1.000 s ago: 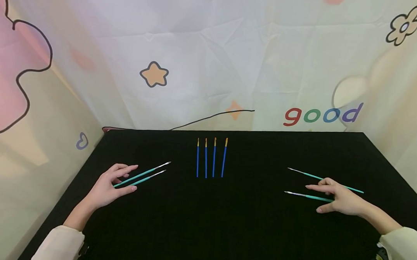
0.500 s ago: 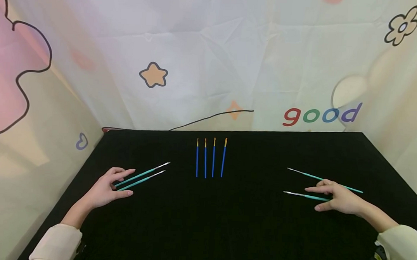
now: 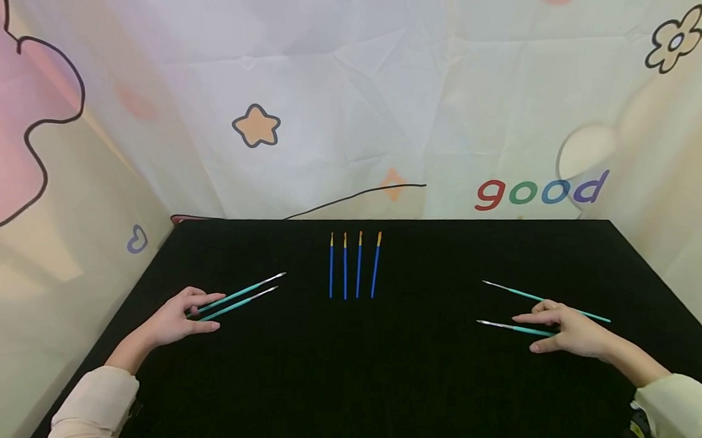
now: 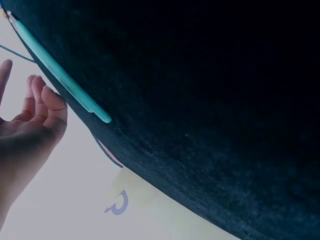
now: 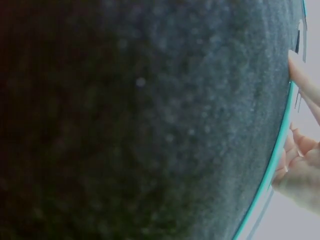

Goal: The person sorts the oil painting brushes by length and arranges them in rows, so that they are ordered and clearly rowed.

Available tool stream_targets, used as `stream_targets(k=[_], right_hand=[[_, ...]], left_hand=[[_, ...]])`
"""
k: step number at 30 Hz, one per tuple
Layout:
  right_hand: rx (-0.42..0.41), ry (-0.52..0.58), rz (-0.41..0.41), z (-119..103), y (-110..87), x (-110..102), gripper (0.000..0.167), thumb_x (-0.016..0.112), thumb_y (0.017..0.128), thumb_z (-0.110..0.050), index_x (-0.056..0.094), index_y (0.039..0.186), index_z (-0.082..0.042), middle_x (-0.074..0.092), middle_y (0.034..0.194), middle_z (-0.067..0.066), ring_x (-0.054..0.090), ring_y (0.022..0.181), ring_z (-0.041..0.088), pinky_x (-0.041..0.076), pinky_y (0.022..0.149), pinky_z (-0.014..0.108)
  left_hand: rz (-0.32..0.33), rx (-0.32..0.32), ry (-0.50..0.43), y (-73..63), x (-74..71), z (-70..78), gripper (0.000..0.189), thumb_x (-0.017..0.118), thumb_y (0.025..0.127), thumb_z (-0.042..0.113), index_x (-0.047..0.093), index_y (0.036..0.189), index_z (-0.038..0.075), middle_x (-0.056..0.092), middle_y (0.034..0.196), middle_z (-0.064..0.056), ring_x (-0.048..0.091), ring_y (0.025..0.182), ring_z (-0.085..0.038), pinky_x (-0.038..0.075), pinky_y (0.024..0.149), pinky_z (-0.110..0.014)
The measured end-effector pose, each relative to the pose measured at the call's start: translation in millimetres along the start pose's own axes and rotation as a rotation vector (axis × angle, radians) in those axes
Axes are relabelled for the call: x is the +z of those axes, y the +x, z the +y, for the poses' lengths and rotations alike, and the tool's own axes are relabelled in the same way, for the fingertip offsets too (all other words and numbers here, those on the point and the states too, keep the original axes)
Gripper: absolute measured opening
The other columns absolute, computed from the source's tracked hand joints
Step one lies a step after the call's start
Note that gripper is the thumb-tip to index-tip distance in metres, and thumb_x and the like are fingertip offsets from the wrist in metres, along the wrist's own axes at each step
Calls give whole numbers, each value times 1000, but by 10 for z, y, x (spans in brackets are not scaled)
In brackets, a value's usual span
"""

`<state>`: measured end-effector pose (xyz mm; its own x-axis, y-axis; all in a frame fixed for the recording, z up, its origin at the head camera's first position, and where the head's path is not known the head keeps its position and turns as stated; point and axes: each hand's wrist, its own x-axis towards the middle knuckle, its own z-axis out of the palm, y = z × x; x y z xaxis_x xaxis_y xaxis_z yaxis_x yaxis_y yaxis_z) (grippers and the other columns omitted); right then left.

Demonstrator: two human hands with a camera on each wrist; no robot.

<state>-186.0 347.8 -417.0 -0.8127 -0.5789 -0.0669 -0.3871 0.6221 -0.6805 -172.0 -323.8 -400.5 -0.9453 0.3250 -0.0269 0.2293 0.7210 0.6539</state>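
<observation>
Fingers (image 3: pixel 209 298) parted from the thumb, the left hand (image 3: pixel 173 317) hangs, gripping nothing, over the handle ends of two teal brushes (image 3: pixel 238 303), slanted side by side on the black worktop (image 3: pixel 344 375). Next, four blue brushes (image 3: pixel 358 271) lie in a row, yellow ends pointing away. Farther right, the far teal brush (image 3: pixel 517 291) and near teal brush (image 3: pixel 522 329) point leftward, partly covered by the right hand (image 3: pixel 578 330), thumb and fingers spread; contact there cannot be told.
</observation>
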Motion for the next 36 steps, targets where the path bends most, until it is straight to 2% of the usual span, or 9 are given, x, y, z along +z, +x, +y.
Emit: stream_targets(k=[7, 13, 28, 36], right_hand=[[13, 24, -11, -2, 2, -6, 44, 69, 79, -17, 58, 117, 1, 43, 104, 9, 37, 89, 11, 36, 69, 25], [-29, -5, 19, 6, -3, 14, 41, 69, 80, -17, 60, 116, 0, 41, 99, 6, 34, 86, 7, 34, 67, 24], [-143, -27, 99, 59, -31, 91, 30, 65, 82, -8, 63, 112, -3, 39, 91, 1, 36, 81, 8, 33, 62, 24], [-119, 9, 118, 78, -39, 100, 27, 65, 82, -7, 65, 109, -3, 41, 91, 1, 38, 80, 8, 34, 62, 23]], left_hand=[[-77, -40, 18, 59, -16, -44, 56, 70, 80, 23, 50, 128, 1, 42, 96, -12, 37, 72, -19, 35, 60, -29], [-110, -69, 16, 79, -11, -73, 56, 70, 80, 24, 52, 126, 0, 39, 83, -8, 33, 73, -21, 33, 59, -31], [-31, -37, 83, 132, 67, -99, 39, 73, 76, 16, 65, 110, -1, 41, 73, -3, 35, 69, -18, 31, 58, -28], [7, -45, 84, 146, 97, -111, 32, 72, 77, 15, 67, 105, 0, 40, 69, -1, 35, 67, -18, 31, 58, -29]])
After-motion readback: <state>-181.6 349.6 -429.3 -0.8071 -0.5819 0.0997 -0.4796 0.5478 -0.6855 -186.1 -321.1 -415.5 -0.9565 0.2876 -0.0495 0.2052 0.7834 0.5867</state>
